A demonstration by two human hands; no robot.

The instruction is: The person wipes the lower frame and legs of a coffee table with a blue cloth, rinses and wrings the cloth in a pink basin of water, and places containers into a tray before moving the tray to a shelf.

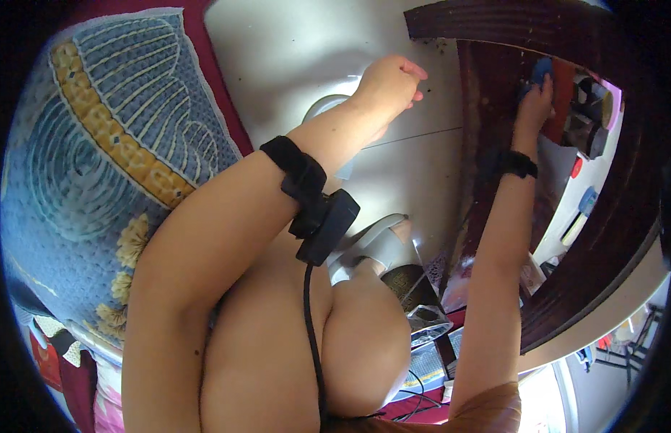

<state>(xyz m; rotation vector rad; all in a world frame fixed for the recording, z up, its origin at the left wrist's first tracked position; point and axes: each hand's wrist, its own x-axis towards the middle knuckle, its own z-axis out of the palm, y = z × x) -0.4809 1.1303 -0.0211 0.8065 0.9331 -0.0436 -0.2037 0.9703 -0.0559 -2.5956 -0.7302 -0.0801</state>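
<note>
My left hand (392,81) hangs over the pale tiled floor (416,173). Its fingers are loosely bent with a gap between them, and nothing shows in them; the palm is hidden. At the upper right my right hand (536,105) grips a blue cloth (542,70) against a dark reddish-brown wooden panel (489,108) of a piece of furniture. An orange-brown strip (564,103) lies just right of that hand. Black straps circle both forearms, and the left one carries a small black device (329,227) with a cable.
Dark containers (587,116), a red cap (577,168) and a blue-topped item (587,200) lie on a white surface beyond the panel. A curved dark wooden edge (611,238) runs along the right. A blue patterned bedcover (86,162) is at left; a grey shoe (387,243) and clear plastic (430,322) are below.
</note>
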